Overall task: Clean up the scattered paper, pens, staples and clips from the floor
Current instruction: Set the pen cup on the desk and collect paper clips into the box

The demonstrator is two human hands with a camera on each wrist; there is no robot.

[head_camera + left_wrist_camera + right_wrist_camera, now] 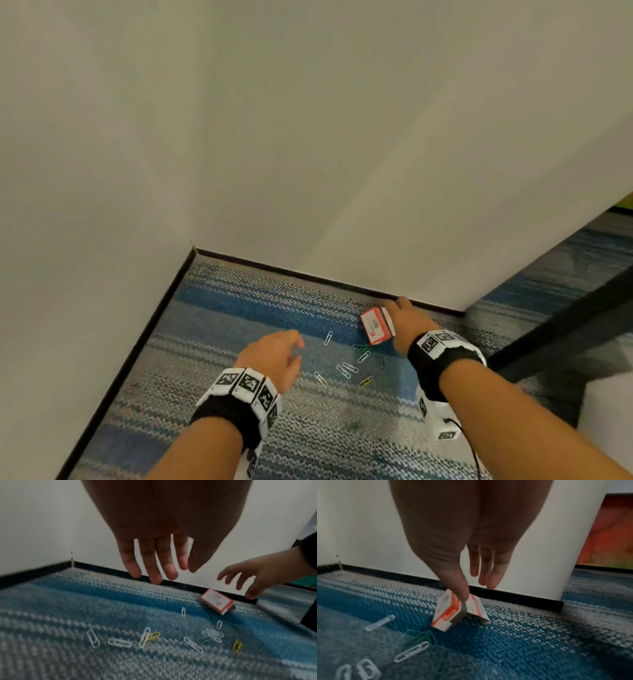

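Note:
Several white, yellow and green paper clips (pixel 346 368) (pixel 118 642) (pixel 411 651) lie scattered on the striped blue-grey carpet. A small red-and-white box (pixel 375 325) (pixel 217 601) (pixel 448 614) lies tilted on the carpet by the wall, its end flap open. My right hand (pixel 400 308) (pixel 240 582) (pixel 477 586) hovers just above and right of the box, fingers spread and holding nothing. In the left wrist view it is clear of the box. My left hand (pixel 298 346) (pixel 154 573) hangs empty over the carpet, left of the clips, fingers relaxed.
White walls with black skirting (pixel 308 274) meet in a corner (pixel 193 248) at the back left. An outer wall corner (pixel 464 311) juts out at the right, beside a dark slanted bar (pixel 565 325). Carpet (pixel 222 308) stretches left of the clips.

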